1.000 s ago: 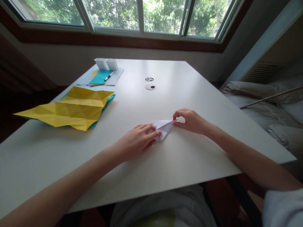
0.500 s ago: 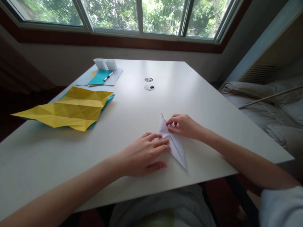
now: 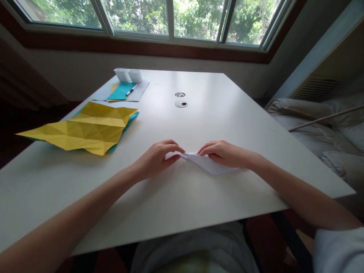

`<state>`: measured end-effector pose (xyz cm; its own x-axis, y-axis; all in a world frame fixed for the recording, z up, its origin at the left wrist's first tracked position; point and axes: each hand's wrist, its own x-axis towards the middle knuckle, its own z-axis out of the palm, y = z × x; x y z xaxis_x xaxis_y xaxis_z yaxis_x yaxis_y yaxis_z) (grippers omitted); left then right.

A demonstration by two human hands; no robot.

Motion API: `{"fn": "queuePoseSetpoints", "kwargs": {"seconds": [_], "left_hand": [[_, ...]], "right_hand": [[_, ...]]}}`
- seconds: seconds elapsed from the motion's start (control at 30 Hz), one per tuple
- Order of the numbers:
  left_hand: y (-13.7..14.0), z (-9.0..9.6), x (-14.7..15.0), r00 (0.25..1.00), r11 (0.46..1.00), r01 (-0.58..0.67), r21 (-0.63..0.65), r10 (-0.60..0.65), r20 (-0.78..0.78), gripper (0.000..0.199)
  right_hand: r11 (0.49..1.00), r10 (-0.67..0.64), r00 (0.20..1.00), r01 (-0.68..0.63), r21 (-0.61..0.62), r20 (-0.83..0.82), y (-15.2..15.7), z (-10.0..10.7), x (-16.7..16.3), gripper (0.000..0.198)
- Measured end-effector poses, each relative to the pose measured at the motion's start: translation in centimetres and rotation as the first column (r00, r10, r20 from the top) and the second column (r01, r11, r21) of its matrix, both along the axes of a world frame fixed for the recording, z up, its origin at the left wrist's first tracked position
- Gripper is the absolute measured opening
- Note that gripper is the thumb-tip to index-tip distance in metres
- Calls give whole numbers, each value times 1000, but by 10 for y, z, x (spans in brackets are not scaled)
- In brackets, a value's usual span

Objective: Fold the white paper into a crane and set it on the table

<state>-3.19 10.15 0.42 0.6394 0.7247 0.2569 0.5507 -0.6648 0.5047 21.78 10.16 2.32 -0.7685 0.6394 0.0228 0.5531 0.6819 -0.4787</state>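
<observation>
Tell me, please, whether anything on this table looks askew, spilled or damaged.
The creased yellow paper looks a little odd: it lies askew over a teal sheet, and its pointed left corner seems to jut past the edge of the white table. No spill or tear shows.

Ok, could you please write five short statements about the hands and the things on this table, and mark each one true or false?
1. The left hand is at a pointed end of the folded white paper. True.
2. The right hand is apart from that paper. False: it touches it.
3. The creased yellow sheet lies over a large teal sheet. True.
4. The pen lies on the yellow sheet. False: the pen lies farther back, at the edge of a smaller teal piece.
5. Two white objects stand near the table's far edge. True.
</observation>
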Motion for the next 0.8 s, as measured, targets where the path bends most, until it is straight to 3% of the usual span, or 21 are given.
{"fn": "queuePoseSetpoints", "kwargs": {"seconds": [0.27,0.57,0.8], "left_hand": [[-1,-4,4,998,999,41,-16,-42,-41,13],[1,-1,1,986,990,142,-13,-142,-86,13],[0,1,-1,978,990,138,14,-134,-162,11]], "right_hand": [[995,-54,998,49,86,46,-9,0,-11,19],[1000,4,999,-5,11,40,-7,-3,-13,19],[1000,-4,999,3,30,52,-9,-4,-15,16]]}}
